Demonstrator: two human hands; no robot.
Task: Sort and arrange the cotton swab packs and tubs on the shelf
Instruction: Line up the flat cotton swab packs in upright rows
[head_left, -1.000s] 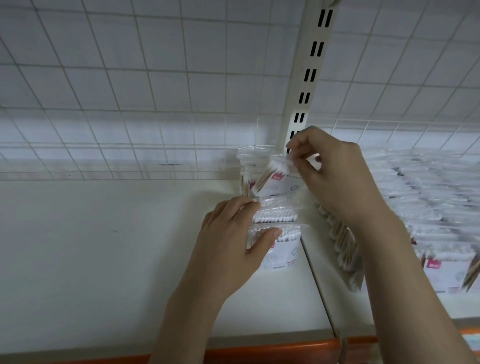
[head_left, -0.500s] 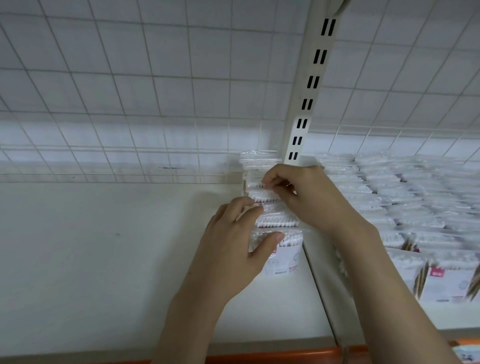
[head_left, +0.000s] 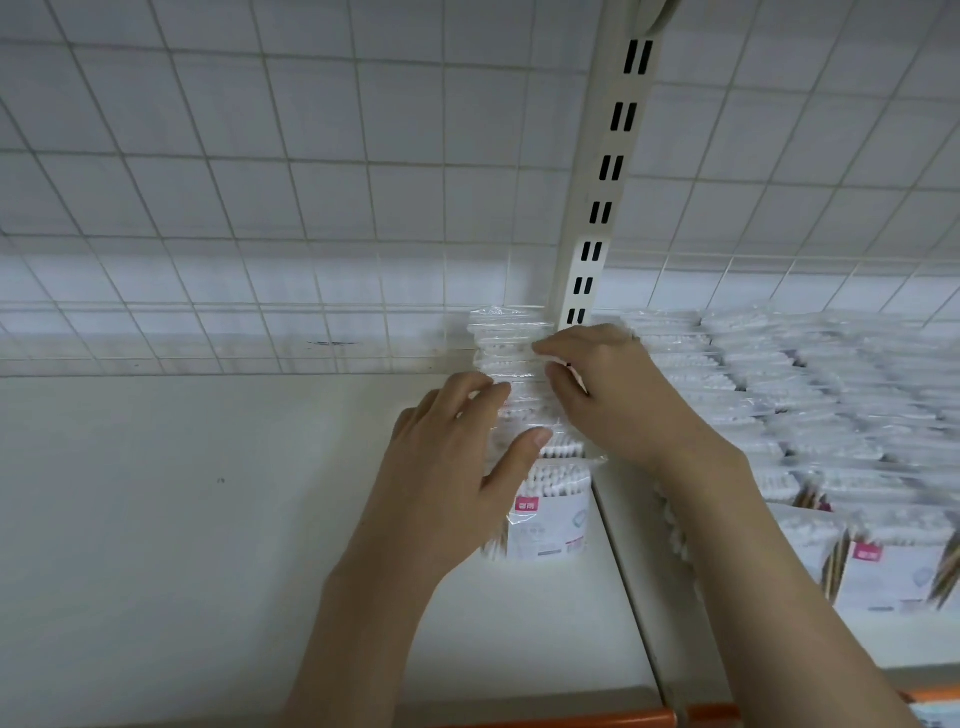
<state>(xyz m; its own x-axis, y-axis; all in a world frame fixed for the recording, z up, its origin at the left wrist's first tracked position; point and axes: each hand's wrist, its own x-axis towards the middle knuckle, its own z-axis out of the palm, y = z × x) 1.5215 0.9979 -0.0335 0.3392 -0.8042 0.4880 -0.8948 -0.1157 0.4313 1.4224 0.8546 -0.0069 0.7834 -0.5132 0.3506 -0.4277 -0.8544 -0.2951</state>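
A row of clear cotton swab packs stands on end along the right edge of the left shelf bay, running from the wire back to the front. My left hand grips the row's left side, fingers behind and thumb laid across the tops of the front packs. My right hand reaches in from the right, and its curled fingertips pinch the top of a pack near the back of the row. The packs between my hands are partly hidden.
Several tight rows of the same swab packs fill the right bay. A slotted upright post divides the bays in front of the white wire grid back. The white shelf board stretches left; an orange strip edges its front.
My right hand brought a pack down from above the row and set it among the back packs, where it still pinches. My left hand stayed on the row's left side.
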